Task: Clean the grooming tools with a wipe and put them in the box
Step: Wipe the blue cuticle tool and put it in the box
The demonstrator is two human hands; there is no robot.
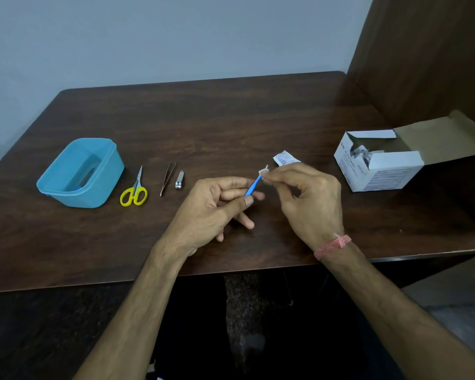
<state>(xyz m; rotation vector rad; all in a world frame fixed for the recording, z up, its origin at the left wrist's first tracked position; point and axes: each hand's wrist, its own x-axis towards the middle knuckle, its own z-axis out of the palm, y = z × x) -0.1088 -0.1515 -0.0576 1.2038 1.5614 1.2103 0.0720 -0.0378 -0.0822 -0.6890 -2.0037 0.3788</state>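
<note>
Fingers of my left hand [211,207] pinch the blue tool [252,186] between both hands. My right hand [310,200] pinches a small wipe [263,172] on its tip.

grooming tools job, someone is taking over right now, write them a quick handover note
Left hand grips a blue-handled tool by its handle. Right hand pinches a small white wipe around the tool's tip.
On the table, uncleaned as far as can be seen: yellow scissors, tweezers, nail clipper.
Blue box at left already holds something blue; unclear what.
Torn wipe wrapper and open swab carton at right.
Left: finish this tool, box it, then wipe and box the other three.
</note>
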